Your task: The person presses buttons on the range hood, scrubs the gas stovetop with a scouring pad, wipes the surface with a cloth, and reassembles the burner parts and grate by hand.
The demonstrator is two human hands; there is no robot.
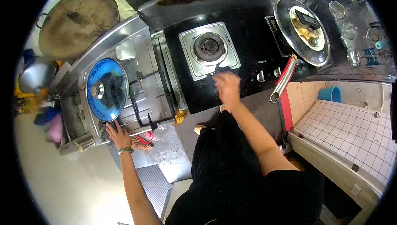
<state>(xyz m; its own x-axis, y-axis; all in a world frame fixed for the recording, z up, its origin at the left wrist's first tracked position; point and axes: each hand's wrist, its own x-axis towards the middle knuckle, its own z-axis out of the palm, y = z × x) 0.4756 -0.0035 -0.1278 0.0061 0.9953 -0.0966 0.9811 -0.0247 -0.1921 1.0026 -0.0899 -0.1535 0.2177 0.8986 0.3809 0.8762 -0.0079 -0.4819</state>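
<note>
My left hand lies with fingers spread on the front edge of the steel stove, just below a blue-rimmed plate with a knobbed glass lid. A dark, rough-looking thing is beside its fingers. Over the black glass cooktop, my right hand is blurred by motion, near the front edge of the square steel burner tray. Dark marks or a dark scrap show by its fingertips; what it holds, if anything, I cannot make out. The round burner has no pot on it.
A lidded pan sits on the cooktop's right side, its handle jutting over the front edge. A round wooden board lies at the upper left. A blue bucket is at the right. A reddish cloth hangs below the stove.
</note>
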